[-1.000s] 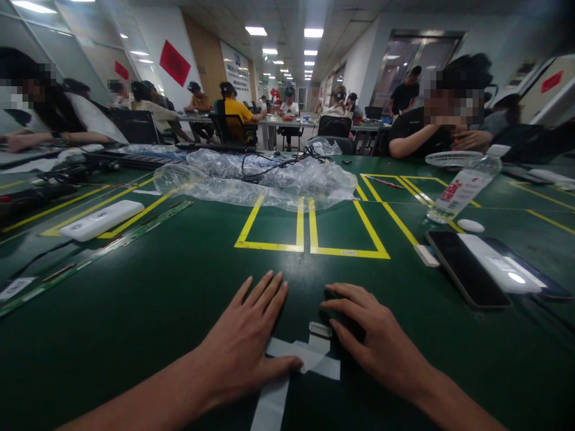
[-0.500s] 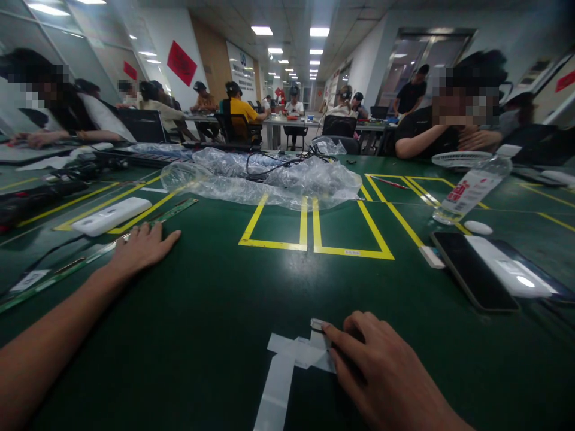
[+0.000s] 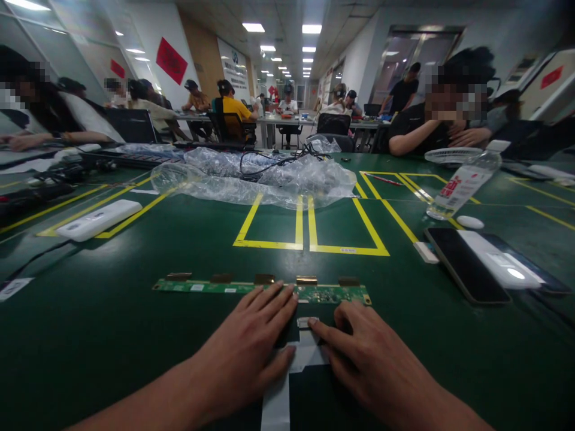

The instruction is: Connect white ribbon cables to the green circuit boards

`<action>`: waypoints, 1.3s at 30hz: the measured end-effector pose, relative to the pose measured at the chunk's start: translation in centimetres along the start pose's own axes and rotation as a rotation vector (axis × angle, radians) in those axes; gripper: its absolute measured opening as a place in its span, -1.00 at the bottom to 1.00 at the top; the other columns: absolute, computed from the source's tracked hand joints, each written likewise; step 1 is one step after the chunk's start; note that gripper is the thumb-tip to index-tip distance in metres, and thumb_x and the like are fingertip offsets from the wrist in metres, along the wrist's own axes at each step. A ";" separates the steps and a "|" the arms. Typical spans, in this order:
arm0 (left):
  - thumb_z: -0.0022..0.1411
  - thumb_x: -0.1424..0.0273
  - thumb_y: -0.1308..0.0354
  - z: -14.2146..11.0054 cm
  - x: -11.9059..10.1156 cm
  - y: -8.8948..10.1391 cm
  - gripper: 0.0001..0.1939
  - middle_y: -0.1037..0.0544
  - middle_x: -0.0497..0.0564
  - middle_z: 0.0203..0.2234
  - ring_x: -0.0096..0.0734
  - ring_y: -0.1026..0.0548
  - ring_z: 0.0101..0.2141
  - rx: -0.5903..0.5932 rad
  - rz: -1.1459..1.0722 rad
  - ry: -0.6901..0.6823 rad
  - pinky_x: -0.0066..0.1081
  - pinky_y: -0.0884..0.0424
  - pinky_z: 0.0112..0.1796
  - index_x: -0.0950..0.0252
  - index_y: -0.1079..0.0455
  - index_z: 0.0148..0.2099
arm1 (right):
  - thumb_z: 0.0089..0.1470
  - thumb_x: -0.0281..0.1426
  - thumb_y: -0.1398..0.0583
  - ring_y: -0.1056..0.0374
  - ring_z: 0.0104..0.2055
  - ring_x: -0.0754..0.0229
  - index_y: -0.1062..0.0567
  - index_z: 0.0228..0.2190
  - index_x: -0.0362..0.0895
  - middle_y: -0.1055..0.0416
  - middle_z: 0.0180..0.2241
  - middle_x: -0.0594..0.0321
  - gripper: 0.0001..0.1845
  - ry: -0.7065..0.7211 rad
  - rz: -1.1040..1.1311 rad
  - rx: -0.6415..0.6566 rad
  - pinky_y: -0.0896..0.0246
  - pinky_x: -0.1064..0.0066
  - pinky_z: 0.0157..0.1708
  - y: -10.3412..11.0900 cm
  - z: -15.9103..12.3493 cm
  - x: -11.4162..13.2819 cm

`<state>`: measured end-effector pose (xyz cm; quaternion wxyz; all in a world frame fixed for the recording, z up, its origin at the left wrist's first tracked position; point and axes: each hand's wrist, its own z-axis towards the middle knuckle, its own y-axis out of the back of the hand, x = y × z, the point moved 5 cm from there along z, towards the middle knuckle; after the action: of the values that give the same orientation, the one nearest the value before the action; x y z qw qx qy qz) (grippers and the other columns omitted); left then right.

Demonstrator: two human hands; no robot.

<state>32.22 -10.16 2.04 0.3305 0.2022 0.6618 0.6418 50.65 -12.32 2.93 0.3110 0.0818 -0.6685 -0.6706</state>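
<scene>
A long, narrow green circuit board (image 3: 215, 288) with several gold-brown flexible tabs along its far edge lies across the table in front of me. My left hand (image 3: 242, 341) rests flat, its outstretched fingertips on the middle of that board and its thumb apart. Close below the board is the end of a white flat cable (image 3: 275, 401) with a small light-coloured connector (image 3: 308, 323). My right hand (image 3: 368, 347) has its index fingertip on the connector and its thumb side at the cable's edge; its other fingers are curled near the board's right end.
Crumpled clear plastic wrap (image 3: 269, 176) with black cables lies farther back. Yellow tape outlines (image 3: 350, 248) mark the green table. On the right are phones (image 3: 467, 263) and a tilted water bottle (image 3: 465, 182); on the left, a white device (image 3: 99, 220). Several people sit around.
My left hand has come from the far left to the middle, and the circuit board has moved with it to lie above the cable end. The right hand stays at the connector.
</scene>
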 end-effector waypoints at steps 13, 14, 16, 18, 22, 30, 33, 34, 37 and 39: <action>0.30 0.40 -0.18 1.2 1.4 0.0 -0.64 -0.45 -0.02 0.12 -0.18 -0.37 0.10 -0.181 -0.175 -0.073 -0.05 -0.35 0.06 0.19 -0.36 0.13 | 0.17 -0.49 -0.18 -0.25 -0.17 0.07 -0.45 -0.01 0.03 -0.35 -0.16 0.17 -0.65 0.023 0.123 -0.148 -0.21 0.18 -0.21 0.2 1.0 -1.2; 0.29 0.40 -0.19 1.2 1.4 0.0 -0.65 -0.46 -0.03 0.11 -0.19 -0.38 0.10 -0.192 -0.184 -0.080 -0.06 -0.35 0.05 0.18 -0.36 0.12 | 0.14 -0.50 -0.21 -0.25 -0.12 0.04 -0.45 -0.01 0.02 -0.35 -0.12 0.15 -0.62 0.022 0.117 -0.163 -0.21 0.15 -0.17 0.3 1.2 -1.4; 0.30 0.42 -0.18 1.2 1.4 0.0 -0.69 -0.47 -0.04 0.09 -0.20 -0.39 0.08 -0.211 -0.195 -0.088 -0.07 -0.35 0.04 0.18 -0.38 0.09 | 0.13 -0.47 -0.24 -0.24 -0.10 0.03 -0.45 0.00 0.04 -0.35 -0.09 0.15 -0.61 0.042 0.116 -0.150 -0.22 0.15 -0.17 0.1 1.7 -1.7; 0.31 0.42 -0.17 1.2 1.4 0.0 -0.73 -0.49 -0.03 0.06 -0.19 -0.40 0.06 -0.229 -0.200 -0.091 -0.07 -0.34 0.01 0.20 -0.39 0.06 | 0.14 -0.44 -0.25 -0.24 -0.11 0.03 -0.48 -0.04 0.05 -0.36 -0.11 0.16 -0.66 0.044 0.111 -0.150 -0.22 0.14 -0.18 0.0 2.1 -1.8; 0.34 0.42 -0.14 1.3 1.6 -0.1 -0.78 -0.51 -0.03 0.03 -0.20 -0.42 0.03 -0.244 -0.223 -0.094 -0.09 -0.33 -0.02 0.20 -0.41 0.03 | 0.13 -0.43 -0.27 -0.24 -0.15 0.04 -0.51 -0.07 0.03 -0.36 -0.15 0.16 -0.70 0.024 0.103 -0.151 -0.22 0.15 -0.21 -0.1 2.6 -1.8; 0.34 0.47 -0.13 1.7 1.7 0.0 -0.83 -0.52 -0.06 0.00 -0.23 -0.41 -0.04 -0.216 -0.255 -0.080 -0.15 -0.31 -0.08 0.20 -0.43 -0.03 | 0.14 -0.43 -0.27 -0.24 -0.15 0.06 -0.53 -0.11 0.03 -0.35 -0.16 0.18 -0.75 -0.005 0.123 -0.143 -0.21 0.19 -0.24 -0.2 2.9 -2.0; 0.34 0.48 -0.13 1.7 1.7 0.2 -0.83 -0.51 -0.05 0.00 -0.23 -0.41 -0.05 -0.206 -0.252 -0.086 -0.16 -0.31 -0.09 0.20 -0.43 -0.04 | 0.14 -0.43 -0.27 -0.25 -0.16 0.07 -0.53 -0.13 0.02 -0.36 -0.17 0.18 -0.76 -0.005 0.125 -0.153 -0.21 0.20 -0.24 -0.2 3.0 -2.0; 0.35 0.48 -0.12 1.7 1.7 0.2 -0.83 -0.51 -0.05 0.00 -0.23 -0.41 -0.06 -0.205 -0.249 -0.086 -0.16 -0.31 -0.09 0.21 -0.43 -0.04 | 0.14 -0.43 -0.27 -0.25 -0.17 0.07 -0.53 -0.13 0.02 -0.37 -0.18 0.18 -0.77 -0.006 0.124 -0.156 -0.21 0.20 -0.24 -0.2 3.0 -1.9; 0.37 0.47 -0.09 1.7 1.7 0.2 -0.82 -0.51 -0.03 0.01 -0.23 -0.41 -0.06 -0.208 -0.246 -0.093 -0.16 -0.31 -0.09 0.22 -0.43 -0.03 | 0.14 -0.44 -0.27 -0.26 -0.17 0.08 -0.52 -0.15 0.01 -0.37 -0.18 0.20 -0.79 -0.015 0.118 -0.154 -0.21 0.21 -0.24 -0.1 3.1 -1.9; 0.37 0.48 -0.09 1.7 1.7 0.2 -0.81 -0.51 -0.02 0.00 -0.22 -0.41 -0.06 -0.210 -0.250 -0.097 -0.16 -0.31 -0.09 0.22 -0.44 -0.02 | 0.13 -0.44 -0.28 -0.27 -0.17 0.09 -0.51 -0.16 0.00 -0.38 -0.18 0.21 -0.79 -0.023 0.110 -0.145 -0.22 0.23 -0.25 0.0 3.1 -1.9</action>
<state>32.20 -7.73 2.05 0.4586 0.1136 0.5945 0.6507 50.50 -8.68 2.60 0.3449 0.0146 -0.6252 -0.6999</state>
